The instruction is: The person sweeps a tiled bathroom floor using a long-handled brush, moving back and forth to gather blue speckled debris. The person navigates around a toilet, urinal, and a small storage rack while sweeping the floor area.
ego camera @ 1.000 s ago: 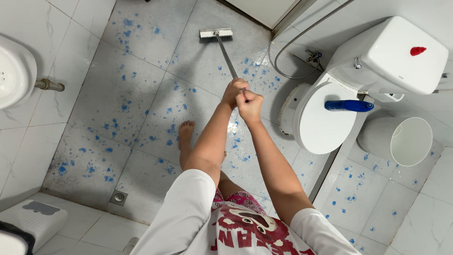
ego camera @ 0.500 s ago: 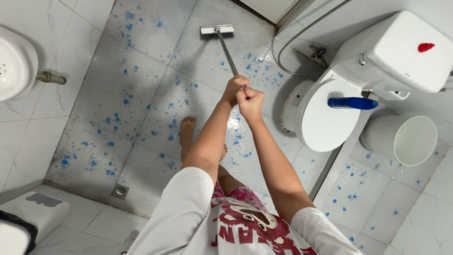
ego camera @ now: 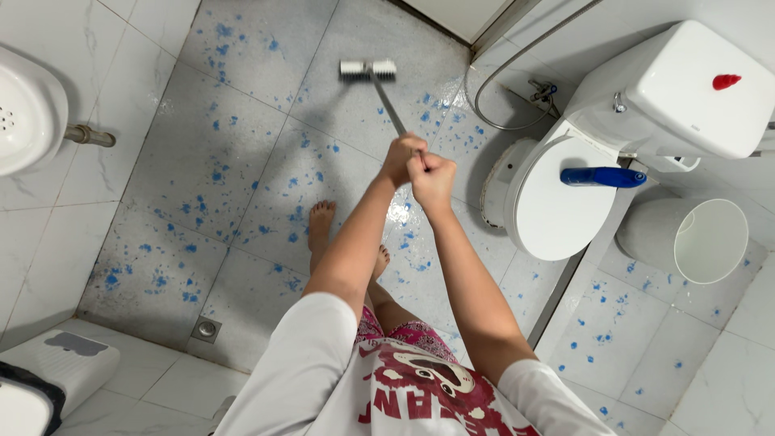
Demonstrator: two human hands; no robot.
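I hold a long-handled floor brush with both hands. My left hand point(ego camera: 400, 157) grips the grey handle point(ego camera: 388, 103) just ahead of my right hand point(ego camera: 433, 178), which is closed on the handle's end. The white brush head point(ego camera: 368, 69) rests on the wet, blue-speckled floor tiles point(ego camera: 242, 161) far ahead of me, blurred. My bare foot point(ego camera: 319, 230) stands on the tiles below my arms.
A white toilet point(ego camera: 557, 202) with closed lid and cistern point(ego camera: 686, 89) stands at right, with a blue bottle point(ego camera: 601, 177) lying on the lid. A white bin point(ego camera: 694, 238) sits beside it. A washbasin point(ego camera: 24, 113) is at left, a floor drain point(ego camera: 206, 328) at lower left.
The brush head has slid toward me along the floor, and my hands have pulled back slightly with the handle.
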